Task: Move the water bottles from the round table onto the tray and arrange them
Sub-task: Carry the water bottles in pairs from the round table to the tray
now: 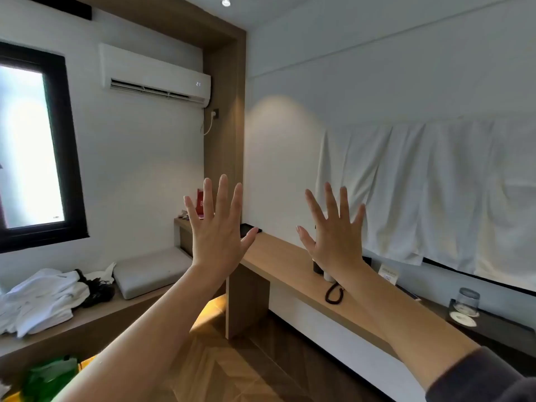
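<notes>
Nearest, both bare forearms reach forward; the left hand (216, 232) and right hand (333, 239) are raised with fingers (223, 195) spread wide, grasping nothing. Beyond them runs the long light-wood bench (278, 259). No water bottles, round table or tray show, so grip and weight cannot be judged.

**Two Empty Hands Held Up**

Both arms reach out in front. The left hand (216, 236) and right hand (333, 239) are up with backs facing the camera, fingers (223, 192) spread wide, holding nothing. A dark sleeve covers the right arm.
</notes>
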Available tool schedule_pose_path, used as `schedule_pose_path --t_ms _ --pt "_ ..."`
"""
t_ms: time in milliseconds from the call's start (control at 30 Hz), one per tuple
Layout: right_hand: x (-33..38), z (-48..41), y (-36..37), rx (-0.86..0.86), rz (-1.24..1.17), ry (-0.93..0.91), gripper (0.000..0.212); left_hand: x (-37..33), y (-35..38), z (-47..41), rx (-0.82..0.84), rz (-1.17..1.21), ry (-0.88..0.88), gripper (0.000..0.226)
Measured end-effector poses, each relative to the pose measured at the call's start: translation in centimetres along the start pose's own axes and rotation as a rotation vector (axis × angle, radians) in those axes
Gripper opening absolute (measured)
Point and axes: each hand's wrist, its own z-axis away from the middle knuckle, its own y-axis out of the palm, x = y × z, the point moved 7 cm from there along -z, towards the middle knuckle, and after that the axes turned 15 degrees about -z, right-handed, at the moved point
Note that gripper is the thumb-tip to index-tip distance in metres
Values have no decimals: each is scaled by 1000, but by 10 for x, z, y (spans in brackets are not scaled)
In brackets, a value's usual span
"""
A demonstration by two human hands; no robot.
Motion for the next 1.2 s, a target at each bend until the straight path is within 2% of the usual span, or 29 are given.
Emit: schedule_pose_path --t_ms 167,533,867,1200 --pt "-26 9 -11 4 36 10 74 -27 -11 4 -58 39 16 91" --pt "-105 57 -34 36 93 92 76 -120 -23 17 -23 233 119 89" --pt "-159 85 -27 73 281 303 71 -198 0 14 -11 484 313 82" --pt "-183 122 -20 102 441 547 73 -268 28 11 -22 726 530 80"
